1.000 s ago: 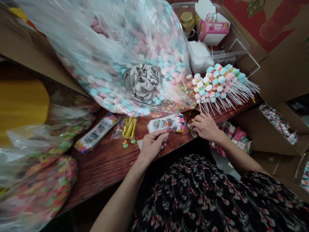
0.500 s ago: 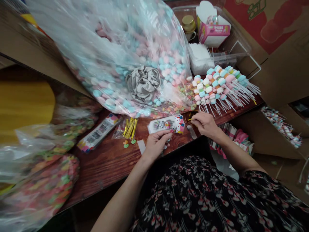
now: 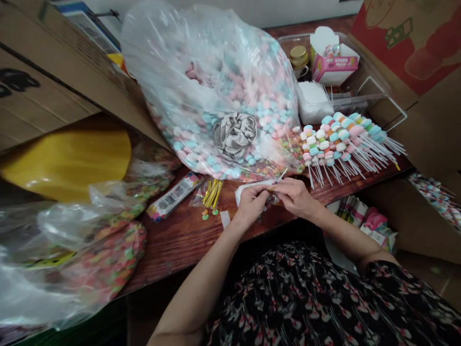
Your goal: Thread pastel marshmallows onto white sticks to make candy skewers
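My left hand (image 3: 251, 204) and my right hand (image 3: 296, 197) meet over the table's front edge, both with fingers pinched closed. A thin white stick (image 3: 283, 175) pokes up from between them. A trace of yellow twist tie (image 3: 271, 189) shows at the fingertips of my right hand. What hangs below the fingers is mostly hidden. Behind my left hand lies a stack of printed clear bags (image 3: 240, 191), largely covered. To the right are marshmallow skewers (image 3: 334, 137) in a pile, white sticks pointing toward me.
A big clear sack of marshmallows (image 3: 219, 91) fills the back, a grey scrunchie (image 3: 236, 134) on it. Leftward lie gold twist ties (image 3: 213, 192), more printed bags (image 3: 175, 196) and bags of gummies (image 3: 118, 259). A clear bin (image 3: 374, 93) stands at back right, beside a cardboard box (image 3: 428, 110).
My right hand has brought the yellow twist tie leftward to my left hand, and the fingers now meet. A white stick shows between them. The camera view has shifted.
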The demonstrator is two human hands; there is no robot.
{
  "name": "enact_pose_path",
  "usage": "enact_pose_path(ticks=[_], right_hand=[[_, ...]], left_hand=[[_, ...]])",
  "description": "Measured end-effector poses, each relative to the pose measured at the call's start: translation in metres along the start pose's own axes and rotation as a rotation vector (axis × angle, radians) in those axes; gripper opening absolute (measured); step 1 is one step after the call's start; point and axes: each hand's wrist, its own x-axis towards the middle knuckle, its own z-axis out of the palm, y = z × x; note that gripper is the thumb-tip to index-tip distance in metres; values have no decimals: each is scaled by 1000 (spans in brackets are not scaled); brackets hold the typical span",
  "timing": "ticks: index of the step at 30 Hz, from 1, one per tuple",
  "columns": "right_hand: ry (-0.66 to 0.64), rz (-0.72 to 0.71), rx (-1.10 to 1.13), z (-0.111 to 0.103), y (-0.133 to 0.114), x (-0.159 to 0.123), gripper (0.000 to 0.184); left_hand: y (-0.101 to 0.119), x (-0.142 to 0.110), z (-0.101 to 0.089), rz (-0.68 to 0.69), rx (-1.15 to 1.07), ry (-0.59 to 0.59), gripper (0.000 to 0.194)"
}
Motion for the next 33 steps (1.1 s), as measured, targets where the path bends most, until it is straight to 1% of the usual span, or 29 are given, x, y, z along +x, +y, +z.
enact_pose_path(ticks=[4,6,9,13,15,18,21,23,24,25,27,30,33], right_hand=[[-41,195,247,10,3,6,29],[-55,256,296,13,3,9,29],[-44,267,264,17,-2,12,33],[-15,208,165,17,-9,16,46],[32,181,124,17,-11,16,51],[115,198,145,22,-10,11,48],[254,300,272,34,-9,1,41],[355,373,368,41,-9,-5,37],[370,403,411,43,-9,-7,33],[356,430,452,44,-9,-8,28],[276,474,532,41,-7,-5,18],[92,504,648,29,2,5,22],[-180,529,751,16,13,16,30]], left_hand=[[1,-6,-8,-33,-8,8,25],[-3,-8,-11,-42,-35,22,28],[-9,-8,-14,-40,-84,71,30],[-9,-5,-16,23,-91,113,27],[-9,-4,-17,54,-89,111,25],[-12,-3,-18,57,-129,95,26],[-17,-2,-18,85,-156,88,27],[-17,0,-18,144,-138,104,24],[-16,0,-18,178,-115,112,21],[-15,0,-17,212,-83,116,19],[-11,0,-17,274,-5,112,17],[-7,-2,-16,307,82,77,18],[-4,-3,-18,222,82,18,23]])
